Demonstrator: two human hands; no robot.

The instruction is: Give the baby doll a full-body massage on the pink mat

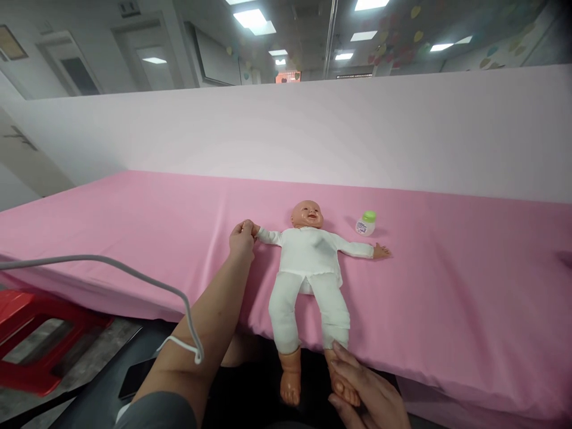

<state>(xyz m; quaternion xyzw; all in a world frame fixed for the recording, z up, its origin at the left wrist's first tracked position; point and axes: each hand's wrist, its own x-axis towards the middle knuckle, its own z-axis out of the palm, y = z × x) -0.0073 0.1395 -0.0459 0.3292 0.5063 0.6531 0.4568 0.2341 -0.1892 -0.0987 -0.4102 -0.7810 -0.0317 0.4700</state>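
Observation:
A baby doll (pixel 310 253) in a white top and white trousers lies on its back on the pink sheet (pixel 429 286), its bare feet hanging past the front edge. My left hand (pixel 242 236) is closed around the doll's small hand on the left side. At the lower right, my right hand (pixel 369 387) holds the doll's foot, its fingers lying along the ankle and the thumb below the toes. The doll's other arm stretches out to the right, fingers spread. Beyond that arm stands a small clear jar (pixel 366 224) with a green lid.
A grey-white cable (pixel 116 265) loops across the left side, over my left forearm. A red plastic stool (pixel 44 333) stands at the lower left, near a dark phone (pixel 136 378). Behind the bed runs a low white wall (pixel 286 134) with glass above it.

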